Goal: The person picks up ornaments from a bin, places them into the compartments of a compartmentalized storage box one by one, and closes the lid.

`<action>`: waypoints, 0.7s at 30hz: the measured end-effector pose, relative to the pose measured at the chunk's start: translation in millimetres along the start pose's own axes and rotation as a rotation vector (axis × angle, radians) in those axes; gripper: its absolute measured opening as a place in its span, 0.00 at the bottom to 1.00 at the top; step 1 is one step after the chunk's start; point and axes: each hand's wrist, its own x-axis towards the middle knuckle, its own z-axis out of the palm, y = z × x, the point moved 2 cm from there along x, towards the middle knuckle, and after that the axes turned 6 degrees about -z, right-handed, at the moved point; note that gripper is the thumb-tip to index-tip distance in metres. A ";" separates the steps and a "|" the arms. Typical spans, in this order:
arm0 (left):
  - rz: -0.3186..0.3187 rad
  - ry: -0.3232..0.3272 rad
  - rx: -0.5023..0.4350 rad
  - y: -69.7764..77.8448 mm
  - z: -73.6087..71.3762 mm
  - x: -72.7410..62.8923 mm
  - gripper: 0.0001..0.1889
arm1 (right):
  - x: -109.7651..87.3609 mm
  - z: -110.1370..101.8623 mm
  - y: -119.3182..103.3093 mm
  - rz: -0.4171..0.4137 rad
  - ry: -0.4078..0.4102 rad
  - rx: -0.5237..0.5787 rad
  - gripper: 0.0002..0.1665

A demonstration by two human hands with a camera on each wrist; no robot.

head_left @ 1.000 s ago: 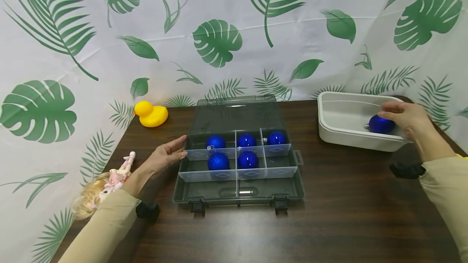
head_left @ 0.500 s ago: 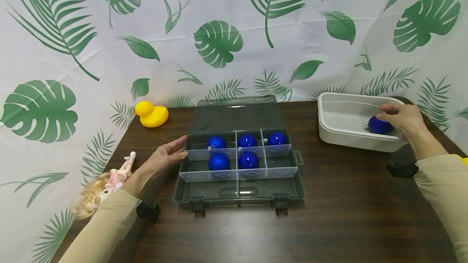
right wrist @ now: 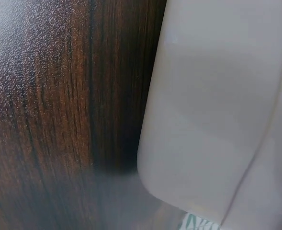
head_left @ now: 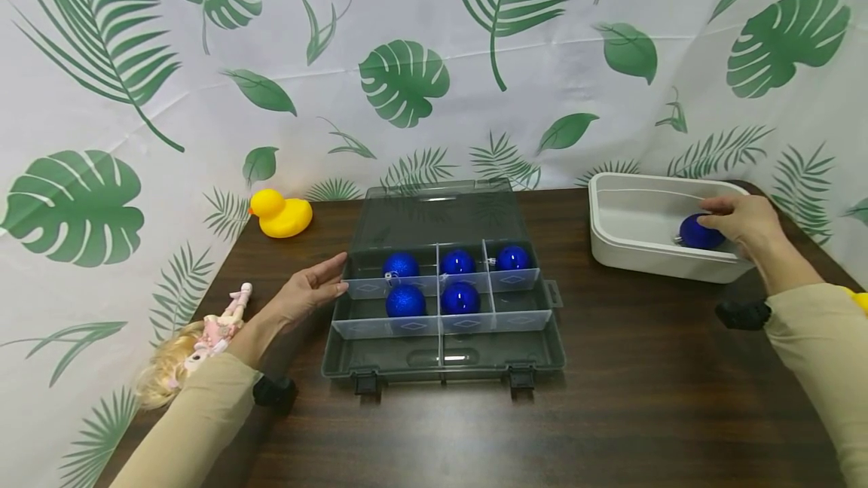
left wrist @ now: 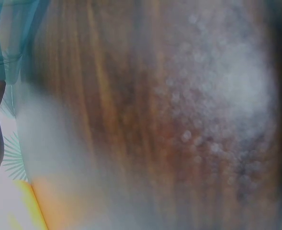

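Note:
In the head view my right hand (head_left: 749,226) reaches into the white bin (head_left: 661,268) and grips a blue Christmas ball (head_left: 700,233), its cap pointing left. My left hand (head_left: 305,294), fingers fairly straight, rests at the left edge of a grey transparent divided case (head_left: 389,356) with its lid lying back. Several blue balls sit in its compartments: a glittery one (head_left: 401,265) and two shiny ones along the back row, then another glittery ball (head_left: 406,301) and a shiny ball (head_left: 460,298) in the middle row. Neither wrist view shows a ball.
A yellow rubber duck (head_left: 283,215) stands at the back left, and a blond doll (head_left: 215,330) lies by the left forearm. Two black latches (head_left: 367,382) stick out at the case's front. Something yellow (head_left: 860,298) peeks out at the right edge.
My right hand and the blue ball have shifted slightly left inside the white bin. The left hand and the case stay as they were.

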 end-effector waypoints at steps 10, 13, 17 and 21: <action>-0.015 0.011 0.012 1.9 -0.3 -1.0 0.36 | 1.7 2.5 3.3 -0.032 -0.033 0.052 0.30; -0.023 0.015 0.023 1.3 -0.5 -1.0 0.36 | 1.7 2.3 4.2 -0.033 -0.070 0.072 0.32; -0.019 0.009 0.017 0.7 -0.5 -0.8 0.36 | 4.0 1.8 8.2 -0.005 -0.117 0.136 0.36; -0.019 0.007 0.011 0.5 -0.4 -0.5 0.36 | 6.5 0.2 13.5 0.011 -0.148 0.155 0.38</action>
